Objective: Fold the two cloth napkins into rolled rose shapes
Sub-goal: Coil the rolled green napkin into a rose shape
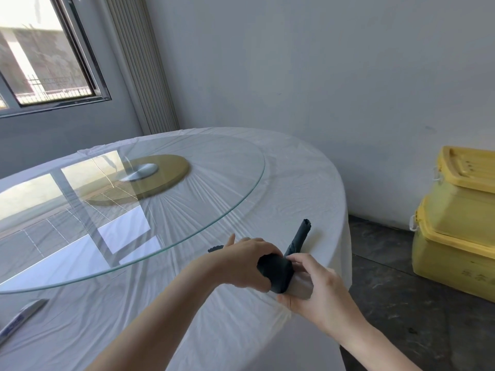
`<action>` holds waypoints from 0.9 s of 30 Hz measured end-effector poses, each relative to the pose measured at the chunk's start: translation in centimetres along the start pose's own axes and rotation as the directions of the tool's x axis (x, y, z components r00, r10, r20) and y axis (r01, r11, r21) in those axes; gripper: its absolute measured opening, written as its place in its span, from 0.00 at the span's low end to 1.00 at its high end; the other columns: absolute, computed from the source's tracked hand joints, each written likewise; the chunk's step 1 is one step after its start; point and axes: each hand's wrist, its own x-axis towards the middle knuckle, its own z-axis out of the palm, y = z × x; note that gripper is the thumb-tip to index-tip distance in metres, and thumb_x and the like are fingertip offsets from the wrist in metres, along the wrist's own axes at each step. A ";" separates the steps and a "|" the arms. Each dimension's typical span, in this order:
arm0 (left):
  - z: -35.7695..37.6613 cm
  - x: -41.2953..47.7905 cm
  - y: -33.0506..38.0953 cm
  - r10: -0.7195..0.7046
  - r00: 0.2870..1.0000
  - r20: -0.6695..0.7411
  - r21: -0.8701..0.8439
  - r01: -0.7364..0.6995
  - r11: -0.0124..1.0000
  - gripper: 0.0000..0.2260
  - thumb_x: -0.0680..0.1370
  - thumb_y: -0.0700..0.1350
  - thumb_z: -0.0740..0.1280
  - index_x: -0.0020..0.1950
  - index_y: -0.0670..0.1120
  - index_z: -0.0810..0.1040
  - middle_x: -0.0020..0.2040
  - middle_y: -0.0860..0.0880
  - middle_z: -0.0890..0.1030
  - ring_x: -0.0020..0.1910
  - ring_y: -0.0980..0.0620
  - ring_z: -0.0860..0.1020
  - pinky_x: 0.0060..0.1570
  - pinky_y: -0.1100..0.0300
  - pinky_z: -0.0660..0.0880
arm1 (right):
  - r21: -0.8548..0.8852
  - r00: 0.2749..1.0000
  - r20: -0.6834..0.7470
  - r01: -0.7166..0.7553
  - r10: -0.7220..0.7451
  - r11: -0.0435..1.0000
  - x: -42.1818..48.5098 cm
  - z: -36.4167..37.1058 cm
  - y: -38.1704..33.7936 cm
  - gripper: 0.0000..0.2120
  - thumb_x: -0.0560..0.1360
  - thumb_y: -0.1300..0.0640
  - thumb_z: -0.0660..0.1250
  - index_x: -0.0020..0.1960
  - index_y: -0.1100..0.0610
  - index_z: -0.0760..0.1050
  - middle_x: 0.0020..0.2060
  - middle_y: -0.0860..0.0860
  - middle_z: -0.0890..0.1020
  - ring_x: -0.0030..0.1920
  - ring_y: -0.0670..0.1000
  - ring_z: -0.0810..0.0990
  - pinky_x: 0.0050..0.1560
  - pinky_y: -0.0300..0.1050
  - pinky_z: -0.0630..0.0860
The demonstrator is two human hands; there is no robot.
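Note:
A dark napkin (277,273) is wound into a thick roll near the table's right edge. My left hand (246,263) wraps around the roll from the left and grips it. My right hand (318,293) holds the roll's near end, fingers pinching it from the right. The napkin's unrolled tail (300,238), a narrow dark tube, stretches away from the roll toward the far right and lies on the cloth. A small dark scrap (215,248) shows beyond my left hand; whether it belongs to this napkin or another one is unclear.
The round table (308,183) wears a white cloth and carries a glass turntable (160,210) on a gold base. A flat silvery object (24,315) lies at the near left. Stacked yellow bins (455,223) stand on the floor at right.

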 end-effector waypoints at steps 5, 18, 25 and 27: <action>1.3 0.3 0.0 -0.014 0.988 -0.155 0.049 0.022 0.999 0.33 0.70 0.50 0.68 0.73 0.56 0.59 0.69 0.56 0.64 0.72 0.53 0.56 0.71 0.42 0.34 | -0.020 0.997 -0.065 -0.036 0.035 0.999 0.8 -0.4 0.4 0.25 0.59 0.33 0.68 0.52 0.44 0.76 0.49 0.36 0.76 0.51 0.40 0.76 0.54 0.50 0.74; 3.1 1.1 -1.7 0.067 0.886 -0.460 -0.055 -0.104 0.993 0.19 0.75 0.50 0.66 0.65 0.59 0.69 0.67 0.58 0.65 0.69 0.56 0.57 0.69 0.54 0.44 | -0.002 0.997 -0.004 -0.073 0.073 0.997 2.1 -1.4 1.1 0.32 0.63 0.37 0.73 0.64 0.38 0.66 0.53 0.35 0.72 0.54 0.37 0.72 0.60 0.47 0.70; 3.3 2.9 -1.6 0.027 0.899 -0.438 -0.125 -0.090 0.988 0.21 0.73 0.55 0.57 0.66 0.63 0.68 0.68 0.56 0.66 0.69 0.56 0.58 0.70 0.50 0.47 | -0.064 0.998 0.008 -0.060 0.060 0.996 2.6 -1.9 1.5 0.31 0.66 0.50 0.75 0.65 0.41 0.68 0.54 0.35 0.70 0.53 0.36 0.72 0.63 0.47 0.68; 3.6 3.2 -1.6 0.047 0.870 -0.490 -0.123 -0.123 0.985 0.21 0.73 0.56 0.56 0.66 0.62 0.69 0.66 0.58 0.67 0.69 0.57 0.59 0.70 0.50 0.48 | -0.079 0.998 0.005 -0.064 0.064 0.995 2.9 -2.1 1.8 0.31 0.65 0.50 0.75 0.66 0.44 0.68 0.55 0.36 0.70 0.52 0.36 0.72 0.62 0.46 0.68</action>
